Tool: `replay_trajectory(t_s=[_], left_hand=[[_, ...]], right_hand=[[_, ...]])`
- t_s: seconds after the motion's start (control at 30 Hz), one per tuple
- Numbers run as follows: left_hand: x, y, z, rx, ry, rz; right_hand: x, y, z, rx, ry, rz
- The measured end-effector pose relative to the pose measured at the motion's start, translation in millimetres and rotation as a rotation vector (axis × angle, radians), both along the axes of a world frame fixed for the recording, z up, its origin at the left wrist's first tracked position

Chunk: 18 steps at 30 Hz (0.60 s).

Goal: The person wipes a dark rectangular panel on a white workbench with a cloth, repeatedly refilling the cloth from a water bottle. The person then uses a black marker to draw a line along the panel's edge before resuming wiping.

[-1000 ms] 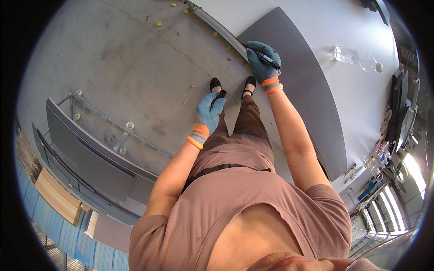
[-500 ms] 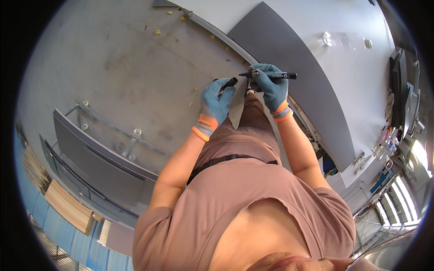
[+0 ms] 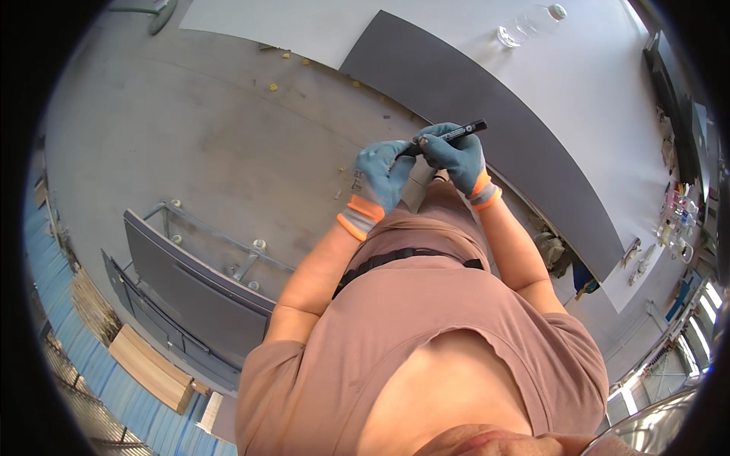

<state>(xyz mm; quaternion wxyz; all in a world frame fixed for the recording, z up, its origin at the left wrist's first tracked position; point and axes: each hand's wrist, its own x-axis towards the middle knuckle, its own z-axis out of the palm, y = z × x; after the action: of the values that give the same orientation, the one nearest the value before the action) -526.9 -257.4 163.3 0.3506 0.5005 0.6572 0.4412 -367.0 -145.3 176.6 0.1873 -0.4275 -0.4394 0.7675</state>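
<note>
Both of my hands wear blue-grey gloves with orange cuffs and meet in front of my body. My right hand point(image 3: 455, 157) grips a black marker point(image 3: 467, 131) near its middle, its back end pointing up and right. Pinched in the fingers of my left hand point(image 3: 380, 173) is the marker's black cap point(image 3: 411, 150), mostly covered by the glove. The cap sits at the front end of the marker; whether it is fully seated I cannot tell. Right beside my hands lies a dark grey curved-looking panel point(image 3: 494, 114) on a white table surface point(image 3: 601, 99).
A clear plastic bottle point(image 3: 526, 27) stands on the white surface at the far right. Small bottles and tools point(image 3: 673, 220) crowd its right end. At the left is a wheeled cart point(image 3: 198, 266) with dark panels, near wooden boards point(image 3: 148, 363). Yellow scraps point(image 3: 274, 87) lie on the floor.
My hands have come together, and the cap has moved onto the marker's exposed tip. The marker now tilts more steeply. The whole view has shifted, with the bottle showing farther up and left.
</note>
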Motion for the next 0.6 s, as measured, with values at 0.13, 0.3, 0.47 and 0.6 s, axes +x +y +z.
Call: replay_trajectory(t_s=[0.13,0.3,0.47,0.6], left_hand=[[62,-3,5,-0.232,-0.532,0.079],[134,7,10,-0.441,-0.585,0.001],[186,19,9,-0.453,-0.461,-0.165],[216,21,-18,-0.235,-0.339,-0.215]], right_hand=[[60,7,-8,-0.112,0.003,0.054],[140,3,-14,-0.153,-0.017,0.023],[209,14,-25,-0.085,0.029,0.083],[239,25,10,0.21,-0.384,0.199]])
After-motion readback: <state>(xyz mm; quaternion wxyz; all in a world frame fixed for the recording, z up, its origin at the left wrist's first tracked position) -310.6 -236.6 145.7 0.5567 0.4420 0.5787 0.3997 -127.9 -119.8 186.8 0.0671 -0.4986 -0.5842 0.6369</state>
